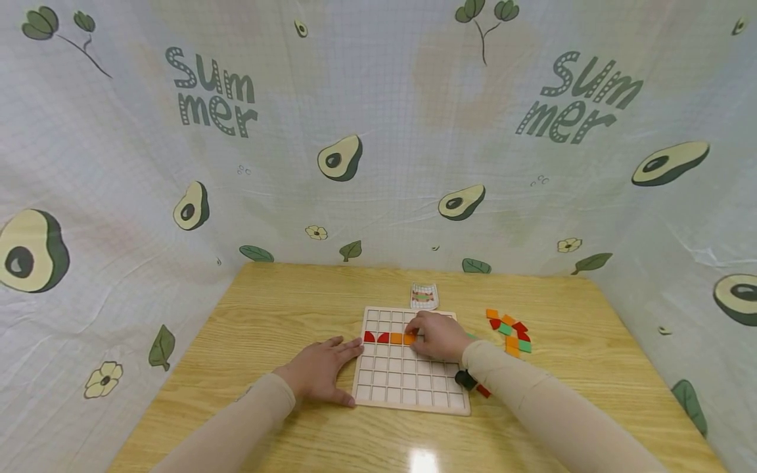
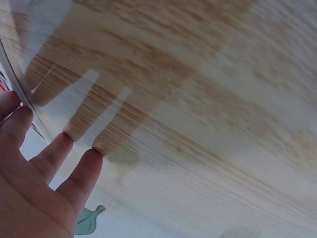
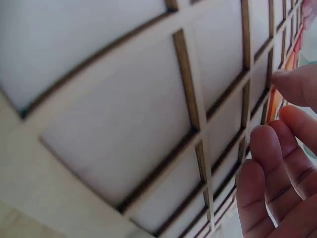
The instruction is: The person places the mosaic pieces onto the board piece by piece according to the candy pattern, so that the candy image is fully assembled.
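Observation:
A pale wooden grid board (image 1: 387, 381) lies on the table. In one of its rows sit two red quarter-round tiles (image 1: 384, 337), then an orange square tile (image 1: 396, 339). My right hand (image 1: 440, 336) is over that row, thumb and forefinger at a second orange tile (image 1: 409, 339). The right wrist view shows a bit of orange tile (image 3: 274, 105) between thumb and forefinger, the other fingers bent. My left hand (image 1: 322, 369) is spread at the board's left edge, its fingertips touching the rim. In the left wrist view, the left hand (image 2: 42, 183) has its fingers extended.
A small pattern card (image 1: 424, 297) stands behind the board. Loose orange, red and green tiles (image 1: 512, 343) lie scattered to the right. Near my right wrist are a black object (image 1: 465, 380) and a red tile (image 1: 483, 391). A printed curtain (image 1: 378, 125) surrounds the wooden table (image 1: 284, 295).

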The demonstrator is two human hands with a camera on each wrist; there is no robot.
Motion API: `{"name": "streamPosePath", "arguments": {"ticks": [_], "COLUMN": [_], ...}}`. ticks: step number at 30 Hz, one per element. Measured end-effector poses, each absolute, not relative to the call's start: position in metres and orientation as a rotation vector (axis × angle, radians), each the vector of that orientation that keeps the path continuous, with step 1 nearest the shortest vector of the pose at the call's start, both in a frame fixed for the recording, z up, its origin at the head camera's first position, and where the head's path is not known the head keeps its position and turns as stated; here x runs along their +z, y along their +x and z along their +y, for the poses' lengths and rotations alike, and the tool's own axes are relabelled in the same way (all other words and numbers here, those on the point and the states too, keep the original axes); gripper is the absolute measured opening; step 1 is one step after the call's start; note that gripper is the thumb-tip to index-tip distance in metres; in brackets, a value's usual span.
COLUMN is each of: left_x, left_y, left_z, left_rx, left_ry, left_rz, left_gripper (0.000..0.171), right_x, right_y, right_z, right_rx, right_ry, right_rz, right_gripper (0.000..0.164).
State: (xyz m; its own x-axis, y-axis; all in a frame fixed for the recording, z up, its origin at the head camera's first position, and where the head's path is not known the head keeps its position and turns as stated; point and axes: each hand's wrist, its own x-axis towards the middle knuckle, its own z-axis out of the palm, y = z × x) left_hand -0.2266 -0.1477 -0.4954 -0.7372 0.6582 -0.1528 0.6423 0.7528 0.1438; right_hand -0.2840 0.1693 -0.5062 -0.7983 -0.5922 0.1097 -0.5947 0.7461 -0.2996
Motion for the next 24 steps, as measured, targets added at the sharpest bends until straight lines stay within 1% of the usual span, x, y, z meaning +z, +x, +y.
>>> {"name": "streamPosePath", "arguments": {"ticks": [5,12,19,24], "left_x": [-0.496,-0.502,-0.500,-0.497], "left_y": [-0.227,-0.230,-0.228,-0.227], "left_z": [-0.146,-0.150,-0.149,-0.147], "left_rx": [0.129,0.125,0.129,0.133], "left_ry": [1.040,1.035,1.030,1.031], "left_rz": [2.748,2.761,2.754,2.756], "left_gripper": [0.102,0.105,0.104,0.103], "right_x": [-0.494,-0.469,-0.475,-0.479], "right_y": [-0.284,-0.287,-0.275,-0.256], "right_z": [0.186,0.244,0.302,0.324], "right_rx": [0.644,0.679,0.632,0.644], "right_ry": [0.870,0.724,0.638,0.604], "right_rz": [-2.981,-3.005,-3.025,-3.057], "right_gripper": [0.028,0.028,0.026,0.025]}}
